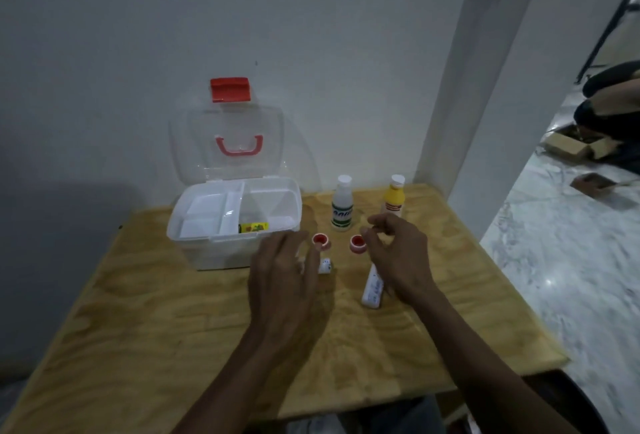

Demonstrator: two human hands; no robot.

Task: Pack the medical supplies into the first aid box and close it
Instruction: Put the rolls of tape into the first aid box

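A clear first aid box (211, 246) stands open on the wooden table (173, 312), its lid (228, 146) with red handle and latch upright against the wall. A white divided tray and a small yellow packet (254, 227) lie inside. Right of the box stand a clear bottle (342, 205) and a yellow bottle (393, 198). Two small red-capped jars (321, 240) (357, 243) sit in front of them. A white tube (372, 286) and a small white item (325, 265) lie near my hands. My left hand (284, 277) and right hand (394, 250) hover empty, fingers apart.
A white wall stands behind the table and a pillar (467, 87) at its right back corner. The table's right edge drops to a marble floor (554, 260), where a person (609, 101) crouches by cardboard boxes (568, 148).
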